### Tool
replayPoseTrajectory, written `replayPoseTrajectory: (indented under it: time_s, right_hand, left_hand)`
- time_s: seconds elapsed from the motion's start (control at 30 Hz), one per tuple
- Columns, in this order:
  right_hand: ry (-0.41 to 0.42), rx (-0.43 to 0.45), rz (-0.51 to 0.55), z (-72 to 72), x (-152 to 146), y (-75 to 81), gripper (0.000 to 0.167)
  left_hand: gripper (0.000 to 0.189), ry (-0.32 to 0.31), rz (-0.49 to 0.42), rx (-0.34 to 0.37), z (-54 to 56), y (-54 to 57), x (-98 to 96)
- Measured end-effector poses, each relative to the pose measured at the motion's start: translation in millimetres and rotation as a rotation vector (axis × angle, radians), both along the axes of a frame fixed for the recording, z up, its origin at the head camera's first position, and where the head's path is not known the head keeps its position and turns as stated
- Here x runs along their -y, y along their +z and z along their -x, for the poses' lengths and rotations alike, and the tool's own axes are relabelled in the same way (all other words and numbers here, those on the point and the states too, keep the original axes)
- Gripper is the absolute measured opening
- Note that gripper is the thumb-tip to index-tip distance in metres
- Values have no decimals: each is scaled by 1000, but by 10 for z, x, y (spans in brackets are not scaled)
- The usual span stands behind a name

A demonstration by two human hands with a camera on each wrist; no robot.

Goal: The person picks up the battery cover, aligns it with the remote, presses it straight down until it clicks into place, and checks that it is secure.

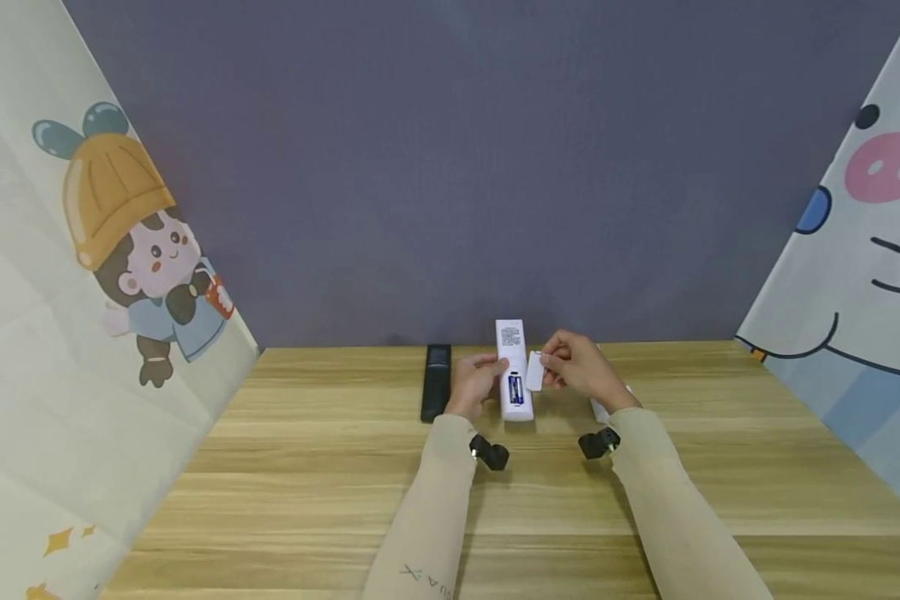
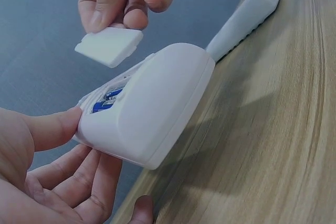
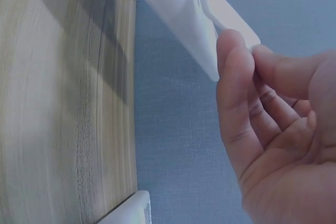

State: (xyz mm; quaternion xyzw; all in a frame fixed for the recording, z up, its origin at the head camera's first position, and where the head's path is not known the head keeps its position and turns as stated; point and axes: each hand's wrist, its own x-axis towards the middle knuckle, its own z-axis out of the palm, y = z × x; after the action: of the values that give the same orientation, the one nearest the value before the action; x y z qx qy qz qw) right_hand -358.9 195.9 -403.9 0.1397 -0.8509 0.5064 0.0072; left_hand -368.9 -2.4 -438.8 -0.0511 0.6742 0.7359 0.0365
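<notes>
My left hand [image 1: 474, 383] grips a white remote control [image 1: 512, 337] by its side, thumb on the back face and fingers beneath. The remote's back faces up, with its battery compartment uncovered and blue batteries [image 1: 516, 389] lying side by side inside. Between thumb and forefinger, my right hand [image 1: 581, 367] pinches a small white battery cover [image 1: 535, 372] just right of the remote. In the left wrist view the cover [image 2: 110, 44] hangs over the compartment, apart from it. The right wrist view shows the cover [image 3: 228, 11] pinched at one end.
A black remote control [image 1: 437, 383] lies on the wooden table [image 1: 307, 467] left of my left hand. Another white remote [image 2: 247, 17] lies to the right, partly hidden under my right hand in the head view. A grey wall [image 1: 450, 167] rises behind the table.
</notes>
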Motion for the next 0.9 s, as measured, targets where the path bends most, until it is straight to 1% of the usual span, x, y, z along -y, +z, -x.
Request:
replayPoseTrajectory:
  time_s: [0.2,0.4,0.6,0.9]
  right_hand:
    - [31,-4,8,106,1,32,8]
    - [63,-25,1,221,-9,37,7]
    - [85,-40,-15,221,33,36,7]
    - [102,-25,-32,191,104,37,5]
  left_hand:
    - [30,11,5,0,82,5,-50]
    - [29,37,4,-4,168,8,-107]
    - [29,46,-2,-11,173,17,-108]
    - [30,40,6,-16,167,23,-99]
